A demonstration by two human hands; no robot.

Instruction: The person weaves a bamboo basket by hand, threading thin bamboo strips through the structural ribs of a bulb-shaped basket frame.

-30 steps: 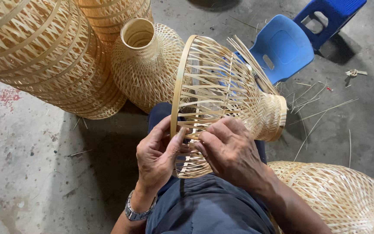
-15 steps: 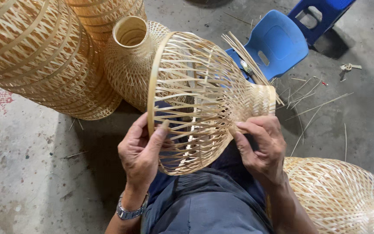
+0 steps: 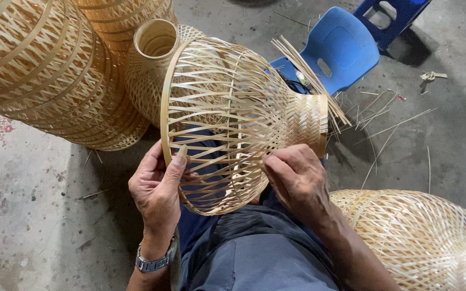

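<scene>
Both your hands pinch the basket: left hand at its wide rim, right hand nearer the neck, axis left-right.

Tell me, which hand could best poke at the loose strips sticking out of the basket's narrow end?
Probably the right hand. It rests on the woven basket beside the narrow neck, near the loose strips. The left hand grips the wide rim at the far end, steadying it.

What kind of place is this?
Probably a bamboo-weaving workshop: finished woven shades are piled on the concrete floor, loose bamboo strips lie scattered, and both hands hold a half-woven shade.
</scene>
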